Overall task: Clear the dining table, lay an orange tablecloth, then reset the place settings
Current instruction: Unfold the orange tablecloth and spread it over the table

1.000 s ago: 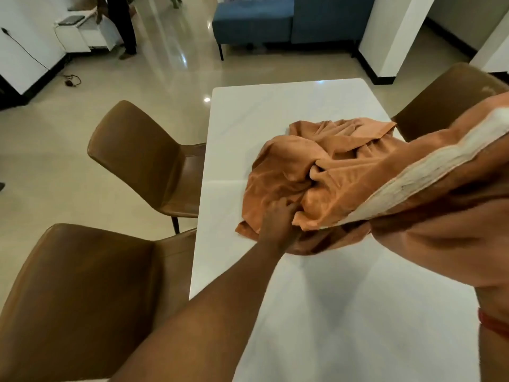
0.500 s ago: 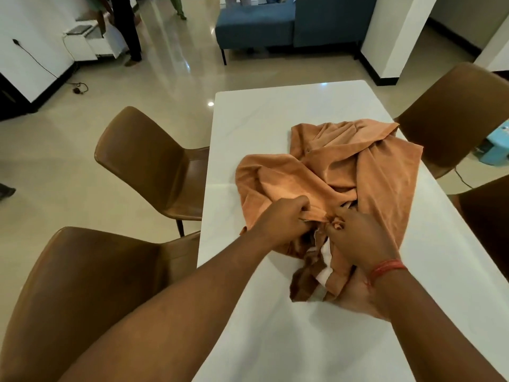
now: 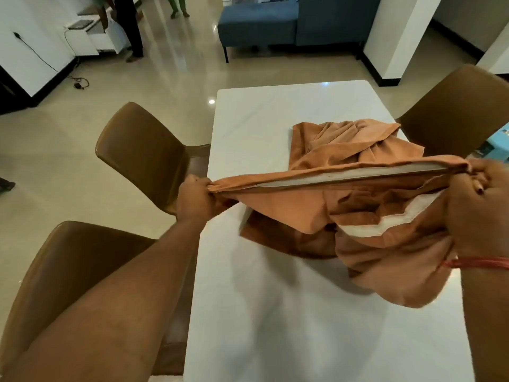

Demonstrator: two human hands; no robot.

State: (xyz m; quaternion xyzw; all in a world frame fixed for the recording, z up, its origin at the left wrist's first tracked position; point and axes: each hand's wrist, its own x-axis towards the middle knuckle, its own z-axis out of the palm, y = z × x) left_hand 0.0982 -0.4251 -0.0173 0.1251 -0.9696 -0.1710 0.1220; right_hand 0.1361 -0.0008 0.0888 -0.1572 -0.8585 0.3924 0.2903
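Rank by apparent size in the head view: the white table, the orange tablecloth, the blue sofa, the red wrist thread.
1. white table, fills most of the frame.
2. orange tablecloth, bunched and stretched between the left hand and right hand.
3. blue sofa, though it is far off and cropped, so likely bigger in reality.
4. red wrist thread.

I see soft, dim indoor light. A ceiling lamp glares off the glossy beige tiled floor (image 3: 176,86). The bunched orange cloth (image 3: 344,205) casts a blurred shadow on the white worktop (image 3: 275,312). Wide-angle bending curves the edges; my near forearms look smeared.
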